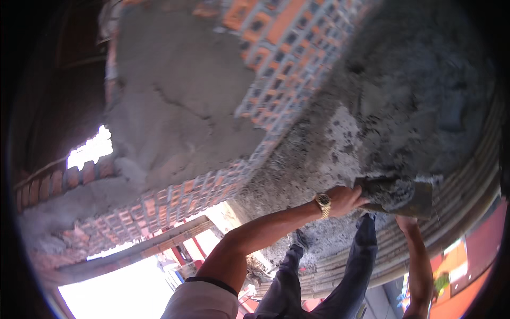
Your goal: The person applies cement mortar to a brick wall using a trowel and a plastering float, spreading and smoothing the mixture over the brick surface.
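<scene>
A flat rectangular mortar board [423, 201] with a heap of wet grey mortar [396, 192] on it is held out over the floor at the right. My left hand [345, 201], with a gold watch at the wrist, is closed at the board's left edge. Whether it also grips a tool handle there cannot be made out. My right hand [406, 222] is under the board's near edge, its fingers mostly hidden by the board. Below, my legs in dark trousers stand on mortar-spattered ground.
A brick wall [284, 66], partly coated with grey plaster [180, 101], rises at the left and far side. A large spread of wet mortar [414, 101] lies at the far right. Bamboo poles [462, 196] line the right edge, with a bright drop beyond them.
</scene>
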Action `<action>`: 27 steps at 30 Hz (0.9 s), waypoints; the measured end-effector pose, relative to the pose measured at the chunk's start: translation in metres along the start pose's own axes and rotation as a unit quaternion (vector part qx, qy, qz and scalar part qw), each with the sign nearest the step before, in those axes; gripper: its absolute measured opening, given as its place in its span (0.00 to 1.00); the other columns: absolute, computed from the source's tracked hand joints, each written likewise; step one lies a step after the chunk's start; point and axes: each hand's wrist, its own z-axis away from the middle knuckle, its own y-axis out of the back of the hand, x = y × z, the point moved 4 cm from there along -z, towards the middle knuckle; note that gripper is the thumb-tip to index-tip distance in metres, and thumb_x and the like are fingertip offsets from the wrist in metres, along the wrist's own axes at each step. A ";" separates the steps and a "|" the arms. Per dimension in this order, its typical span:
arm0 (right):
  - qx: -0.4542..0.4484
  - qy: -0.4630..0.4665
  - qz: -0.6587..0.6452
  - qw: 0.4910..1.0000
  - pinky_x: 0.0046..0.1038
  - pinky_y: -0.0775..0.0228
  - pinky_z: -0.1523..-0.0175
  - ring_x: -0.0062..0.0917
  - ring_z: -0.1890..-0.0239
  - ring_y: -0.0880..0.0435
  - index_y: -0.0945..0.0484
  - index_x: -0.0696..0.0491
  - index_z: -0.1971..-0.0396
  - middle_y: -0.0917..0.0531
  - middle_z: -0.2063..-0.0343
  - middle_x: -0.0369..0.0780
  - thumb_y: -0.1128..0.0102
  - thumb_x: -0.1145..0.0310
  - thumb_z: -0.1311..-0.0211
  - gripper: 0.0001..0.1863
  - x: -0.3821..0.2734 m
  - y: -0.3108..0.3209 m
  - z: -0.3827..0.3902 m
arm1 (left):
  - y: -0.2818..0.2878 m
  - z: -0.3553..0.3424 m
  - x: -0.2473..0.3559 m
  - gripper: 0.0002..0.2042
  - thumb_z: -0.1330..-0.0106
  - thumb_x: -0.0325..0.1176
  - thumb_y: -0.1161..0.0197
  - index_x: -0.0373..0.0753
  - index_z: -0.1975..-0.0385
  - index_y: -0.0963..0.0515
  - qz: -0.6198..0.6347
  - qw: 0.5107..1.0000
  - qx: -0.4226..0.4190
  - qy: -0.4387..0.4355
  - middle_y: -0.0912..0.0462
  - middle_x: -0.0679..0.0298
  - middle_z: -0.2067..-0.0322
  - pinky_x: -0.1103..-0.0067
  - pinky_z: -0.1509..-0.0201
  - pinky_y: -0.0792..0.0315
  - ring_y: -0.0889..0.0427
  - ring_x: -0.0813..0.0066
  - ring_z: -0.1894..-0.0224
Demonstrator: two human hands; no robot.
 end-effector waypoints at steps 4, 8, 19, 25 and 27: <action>0.017 -0.039 -0.185 0.982 0.37 0.36 0.32 0.36 0.37 0.26 0.25 0.57 0.40 0.24 0.39 0.44 0.41 0.65 0.33 0.22 -0.144 0.081 -0.011 | 0.093 0.162 0.091 0.25 0.22 0.51 0.55 0.27 0.59 0.32 -0.084 0.991 0.068 -0.084 0.26 0.52 0.84 0.60 0.73 0.29 0.23 0.48 0.79; -0.120 0.165 0.039 0.978 0.38 0.35 0.33 0.36 0.37 0.26 0.26 0.57 0.40 0.24 0.39 0.44 0.42 0.64 0.32 0.23 -0.310 0.081 -0.032 | 0.110 0.430 0.133 0.24 0.22 0.49 0.55 0.27 0.57 0.31 -0.074 0.983 0.161 0.052 0.23 0.51 0.80 0.60 0.70 0.27 0.20 0.51 0.75; 0.087 0.489 0.427 0.756 0.41 0.23 0.47 0.39 0.53 0.16 0.24 0.53 0.41 0.16 0.52 0.45 0.36 0.57 0.41 0.29 -0.801 0.052 -0.106 | 0.033 0.947 0.030 0.25 0.23 0.53 0.51 0.30 0.64 0.30 0.123 0.708 0.673 0.173 0.25 0.49 0.80 0.61 0.68 0.30 0.21 0.54 0.76; 0.029 0.445 0.484 0.753 0.40 0.19 0.69 0.34 0.75 0.12 0.22 0.53 0.50 0.15 0.77 0.43 0.36 0.54 0.37 0.21 -1.057 0.055 -0.102 | -0.030 0.964 -0.087 0.24 0.24 0.54 0.50 0.32 0.63 0.30 0.220 0.620 0.735 0.168 0.21 0.42 0.76 0.58 0.68 0.31 0.19 0.43 0.72; 0.125 0.558 0.459 0.680 0.37 0.20 0.70 0.32 0.74 0.12 0.23 0.54 0.54 0.15 0.77 0.44 0.36 0.52 0.37 0.21 -1.111 0.065 -0.127 | 0.000 0.964 -0.098 0.23 0.24 0.52 0.50 0.32 0.63 0.30 0.235 0.605 0.752 0.113 0.23 0.42 0.77 0.58 0.68 0.32 0.21 0.41 0.73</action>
